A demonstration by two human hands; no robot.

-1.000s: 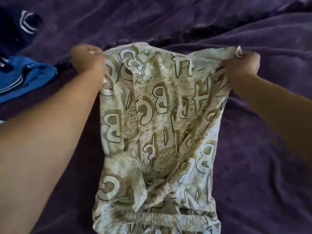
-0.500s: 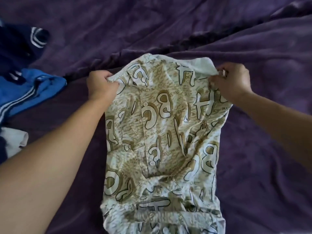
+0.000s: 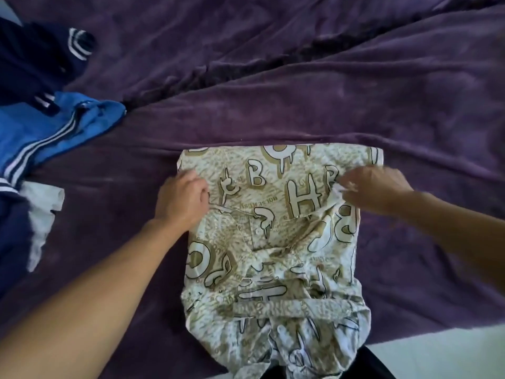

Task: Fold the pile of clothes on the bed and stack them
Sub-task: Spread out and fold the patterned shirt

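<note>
Closest in, the tail of the printed shirt (image 3: 273,255) droops crumpled over the near edge of the bed (image 3: 410,269). Beside it are a dark shape (image 3: 374,369) and a pale strip (image 3: 451,348), both too cut off to identify. The shirt is cream with tan scribble and big outlined letters. It lies on the bed's purple blanket, straight ahead of the person, between 2 bare forearms. Its button placket runs up the middle, with 1 white button showing.

Further up, the upper part of the shirt is doubled over toward the person, so its far edge is a straight fold. The left hand (image 3: 181,202) sits on the left end of that flap, its fingers (image 3: 200,191) curled down and closed on the cloth's loose edge. The right hand (image 3: 374,190), a little blurred, is at the right end, its fingers (image 3: 348,184) pinched together on a white bit of the same edge. The 2 hands are well apart, with a large H and B on the cloth between them.

Beyond the fold, the blanket spreads in deep ridges. Off to the far left lie the unfolded clothes. A white cloth (image 3: 41,214) is nearest, a blue garment (image 3: 54,132) with white stripes lies behind it, and a navy garment (image 3: 35,58) with a white-ringed cuff is farthest. They overlap one another, well apart from the shirt.
</note>
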